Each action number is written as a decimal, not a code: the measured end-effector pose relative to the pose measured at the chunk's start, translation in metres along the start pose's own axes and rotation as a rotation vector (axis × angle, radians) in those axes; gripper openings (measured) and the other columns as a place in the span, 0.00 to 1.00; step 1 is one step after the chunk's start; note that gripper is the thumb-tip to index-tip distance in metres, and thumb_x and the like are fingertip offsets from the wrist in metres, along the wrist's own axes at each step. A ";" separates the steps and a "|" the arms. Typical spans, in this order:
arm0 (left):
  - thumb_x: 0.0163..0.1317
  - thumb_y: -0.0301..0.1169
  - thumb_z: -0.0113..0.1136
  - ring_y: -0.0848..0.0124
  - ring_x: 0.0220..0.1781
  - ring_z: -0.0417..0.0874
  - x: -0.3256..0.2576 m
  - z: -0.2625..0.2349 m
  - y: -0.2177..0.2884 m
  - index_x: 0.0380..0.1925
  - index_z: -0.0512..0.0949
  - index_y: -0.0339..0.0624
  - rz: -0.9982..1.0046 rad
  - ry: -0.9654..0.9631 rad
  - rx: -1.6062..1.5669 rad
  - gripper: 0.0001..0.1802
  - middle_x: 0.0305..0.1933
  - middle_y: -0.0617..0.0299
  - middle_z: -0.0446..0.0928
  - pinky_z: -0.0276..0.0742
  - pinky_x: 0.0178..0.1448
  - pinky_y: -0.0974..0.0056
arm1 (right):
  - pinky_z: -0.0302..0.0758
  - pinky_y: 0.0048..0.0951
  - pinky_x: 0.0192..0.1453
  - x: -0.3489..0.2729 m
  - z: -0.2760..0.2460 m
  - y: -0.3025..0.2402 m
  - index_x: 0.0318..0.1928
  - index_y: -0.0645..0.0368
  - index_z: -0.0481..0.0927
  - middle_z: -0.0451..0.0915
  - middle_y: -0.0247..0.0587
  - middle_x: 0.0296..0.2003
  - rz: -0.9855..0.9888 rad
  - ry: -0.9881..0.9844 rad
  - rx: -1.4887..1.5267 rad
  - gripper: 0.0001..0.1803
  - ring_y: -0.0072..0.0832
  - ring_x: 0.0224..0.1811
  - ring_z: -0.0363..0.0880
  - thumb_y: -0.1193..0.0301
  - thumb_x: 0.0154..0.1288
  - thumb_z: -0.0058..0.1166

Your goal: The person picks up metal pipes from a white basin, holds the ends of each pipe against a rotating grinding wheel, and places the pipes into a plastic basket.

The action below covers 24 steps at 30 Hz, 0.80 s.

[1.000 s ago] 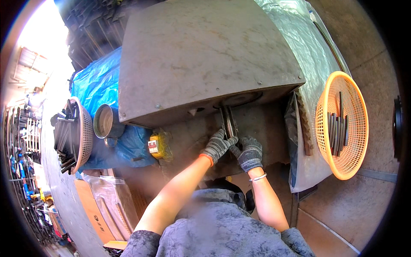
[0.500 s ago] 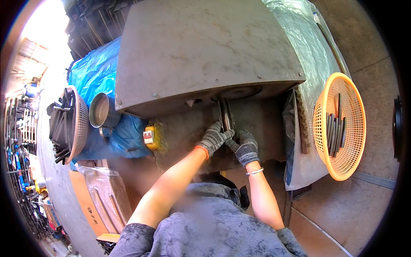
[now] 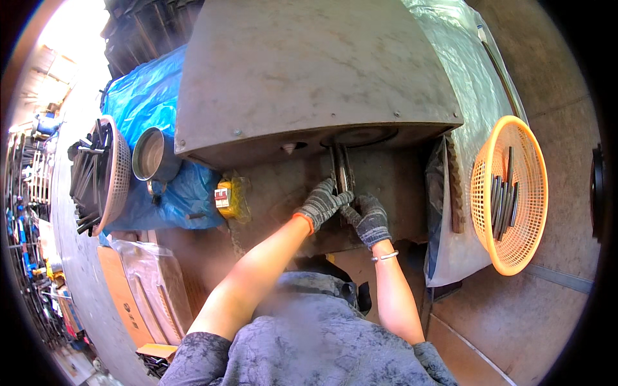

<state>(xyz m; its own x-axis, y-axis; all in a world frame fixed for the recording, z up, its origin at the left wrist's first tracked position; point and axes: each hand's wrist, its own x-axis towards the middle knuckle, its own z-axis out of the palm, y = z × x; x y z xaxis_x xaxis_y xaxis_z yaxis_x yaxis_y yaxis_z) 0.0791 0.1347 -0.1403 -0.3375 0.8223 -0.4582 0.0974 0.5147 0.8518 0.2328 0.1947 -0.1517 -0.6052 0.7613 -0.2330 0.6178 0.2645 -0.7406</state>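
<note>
Both my hands wear grey knit gloves and meet at a narrow flat metal piece (image 3: 340,168) that stands upright under the overhanging top of a large brown machine (image 3: 309,71). My left hand (image 3: 324,202) grips the lower end of the metal piece from the left. Just to the right and a little lower, my right hand (image 3: 368,219) pinches the same piece, a thin bracelet on its wrist. The upper end of the piece reaches a round opening in the machine's underside (image 3: 360,136).
An orange plastic basket (image 3: 521,251) with several dark metal strips stands on the floor at the right. At the left are a brown basket (image 3: 116,174) full of dark strips, a metal pot (image 3: 151,154), a blue tarp (image 3: 145,96) and a yellow switch box (image 3: 225,196). Clear plastic sheeting (image 3: 463,83) covers the machine's right side.
Both hands stay on the metal piece at the same spot. The view has shifted slightly; the hands' grip looks the same.
</note>
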 end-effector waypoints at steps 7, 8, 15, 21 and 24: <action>0.54 0.44 0.69 0.56 0.48 0.79 0.001 0.003 -0.003 0.48 0.75 0.31 0.004 -0.008 -0.042 0.30 0.46 0.43 0.79 0.74 0.53 0.57 | 0.75 0.45 0.41 0.002 -0.005 -0.015 0.33 0.63 0.83 0.81 0.56 0.34 0.091 -0.023 -0.078 0.23 0.51 0.36 0.79 0.54 0.50 0.67; 0.54 0.43 0.69 0.56 0.47 0.79 0.001 0.004 -0.002 0.48 0.76 0.31 -0.001 0.005 -0.023 0.29 0.45 0.43 0.80 0.74 0.53 0.57 | 0.75 0.45 0.41 0.002 -0.005 -0.015 0.34 0.63 0.83 0.81 0.56 0.34 0.095 -0.017 -0.089 0.23 0.51 0.36 0.79 0.53 0.50 0.67; 0.57 0.36 0.67 0.67 0.41 0.78 0.016 0.013 -0.033 0.45 0.77 0.35 0.049 0.001 -0.130 0.21 0.40 0.53 0.81 0.75 0.48 0.63 | 0.74 0.47 0.45 0.000 -0.005 -0.012 0.35 0.62 0.83 0.81 0.56 0.37 -0.016 0.017 -0.156 0.24 0.52 0.40 0.78 0.51 0.53 0.64; 0.56 0.38 0.68 0.66 0.41 0.78 0.011 0.010 -0.023 0.45 0.77 0.33 0.005 0.025 -0.021 0.23 0.41 0.51 0.81 0.75 0.48 0.61 | 0.74 0.46 0.47 0.002 -0.007 -0.007 0.36 0.62 0.84 0.81 0.55 0.37 0.032 -0.049 -0.065 0.24 0.51 0.42 0.78 0.52 0.54 0.63; 0.55 0.39 0.69 0.64 0.42 0.78 0.001 0.005 0.000 0.45 0.77 0.32 -0.030 0.009 -0.007 0.24 0.41 0.49 0.80 0.75 0.48 0.60 | 0.74 0.46 0.46 0.003 -0.007 -0.010 0.36 0.62 0.84 0.81 0.56 0.37 0.087 -0.049 -0.107 0.24 0.51 0.41 0.78 0.51 0.53 0.64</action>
<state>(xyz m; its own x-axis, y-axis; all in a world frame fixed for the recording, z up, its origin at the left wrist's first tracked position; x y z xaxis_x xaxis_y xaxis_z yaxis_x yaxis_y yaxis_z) 0.0830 0.1369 -0.1421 -0.3487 0.8042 -0.4814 0.0804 0.5374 0.8395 0.2282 0.1984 -0.1403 -0.5687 0.7553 -0.3258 0.7177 0.2622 -0.6451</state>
